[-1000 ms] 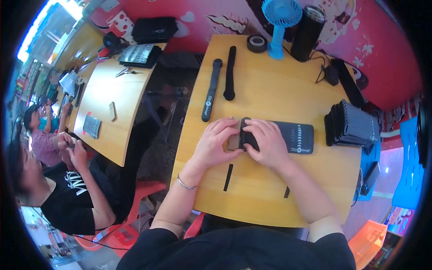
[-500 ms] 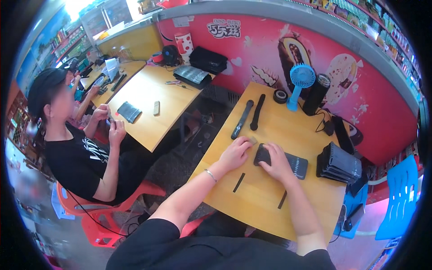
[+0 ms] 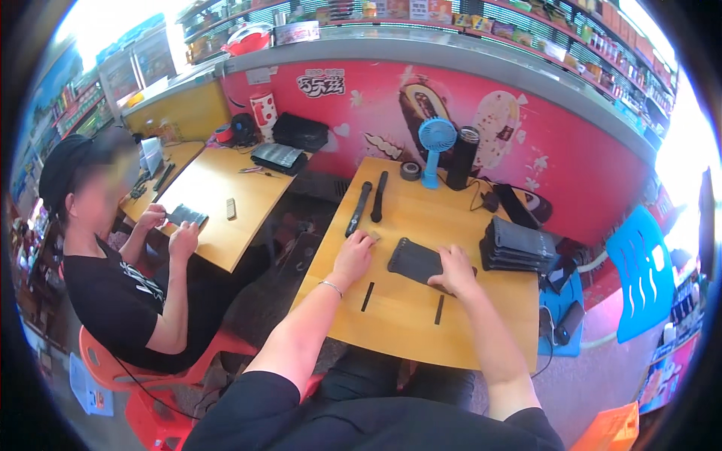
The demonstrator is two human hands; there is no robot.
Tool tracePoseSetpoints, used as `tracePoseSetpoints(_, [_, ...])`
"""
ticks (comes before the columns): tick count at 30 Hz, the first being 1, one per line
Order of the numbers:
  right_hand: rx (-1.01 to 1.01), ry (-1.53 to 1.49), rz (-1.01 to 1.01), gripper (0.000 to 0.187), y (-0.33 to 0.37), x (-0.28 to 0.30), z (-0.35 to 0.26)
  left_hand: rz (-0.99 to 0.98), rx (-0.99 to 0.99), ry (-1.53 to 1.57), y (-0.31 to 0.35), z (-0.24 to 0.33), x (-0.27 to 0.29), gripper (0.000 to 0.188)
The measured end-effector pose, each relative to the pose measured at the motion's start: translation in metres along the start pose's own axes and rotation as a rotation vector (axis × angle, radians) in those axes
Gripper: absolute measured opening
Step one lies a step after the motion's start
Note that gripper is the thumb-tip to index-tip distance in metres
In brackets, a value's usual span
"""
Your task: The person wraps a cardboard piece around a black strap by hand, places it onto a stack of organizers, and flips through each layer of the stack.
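Note:
A flat black panel with a row of small marks along its edge lies on the wooden table in front of me. My right hand grips its right end, thumb at the near edge and fingers over the top. To the panel's left, my left hand is closed on a small tan piece, partly hidden by the fingers. Just beyond that hand lie two black straps side by side. Two thin black strips rest on the tabletop nearer to me.
A stack of similar black panels stands at the table's right. Along the back are a tape roll, a blue handheld fan and a black bottle. At another table on the left, a person handles a dark panel.
My right hand has slid from the panel's left part to its right end. My left hand keeps the tan piece, now farther from the panel. The view has shifted too.

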State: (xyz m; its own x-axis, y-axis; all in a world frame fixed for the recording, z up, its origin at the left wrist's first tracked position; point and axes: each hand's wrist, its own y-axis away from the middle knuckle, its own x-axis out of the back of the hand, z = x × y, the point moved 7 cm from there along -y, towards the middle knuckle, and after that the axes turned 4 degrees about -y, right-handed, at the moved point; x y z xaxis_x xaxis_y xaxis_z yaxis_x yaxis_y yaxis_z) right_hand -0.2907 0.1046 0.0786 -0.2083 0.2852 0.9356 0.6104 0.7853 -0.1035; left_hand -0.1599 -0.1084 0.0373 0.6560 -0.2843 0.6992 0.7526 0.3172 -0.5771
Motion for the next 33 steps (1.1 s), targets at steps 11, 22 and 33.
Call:
tracePoseSetpoints(11, [0.053,-0.017,0.546,0.024,0.154,0.082,0.014,0.070,-0.039,-0.026,0.004,-0.001,0.005,0.022])
tracePoseSetpoints(22, [-0.368,-0.010,0.363,0.058,0.222,0.015,0.106,0.037,-0.078,-0.078,0.001,0.012,0.006,0.022])
tracePoseSetpoints(33, [-0.321,0.069,0.407,0.062,0.217,0.013,0.101,0.054,-0.154,-0.122,-0.001,0.016,0.004,0.025])
